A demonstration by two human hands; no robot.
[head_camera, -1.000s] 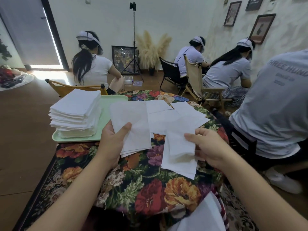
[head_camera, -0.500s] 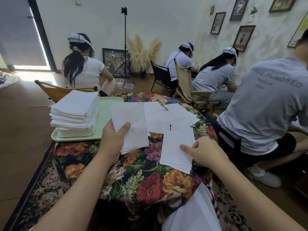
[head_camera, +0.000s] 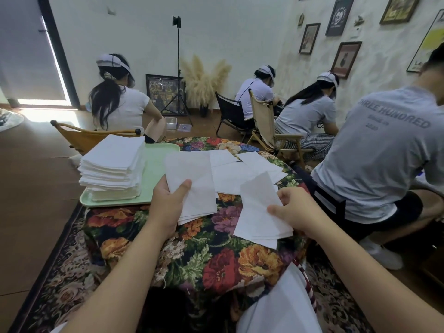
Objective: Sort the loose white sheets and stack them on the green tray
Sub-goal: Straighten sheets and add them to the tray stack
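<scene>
Hands: my left hand pinches a thin bundle of white paper sheets, thumb on top and fingers curled beneath, so the gathered pile stays squared while I collect more.
Right hand: my right hand grips a second small fan of white sheets at its right edge, thumb over and fingers under; I judge it is lifted to be joined to the left bundle.
Table: both bundles hover above the round table's floral tapestry cloth, near me.
Loose sheets: more flat white sheets lie overlapping on the cloth just beyond my hands, not yet gathered.
Tray: the pale green rectangular plastic tray sits at the far left of the table, its near left part holding a tall squared stack of white sheets; its right part is bare, likely to keep room for the next batch.
Beyond: other seated people work with their backs turned.
</scene>
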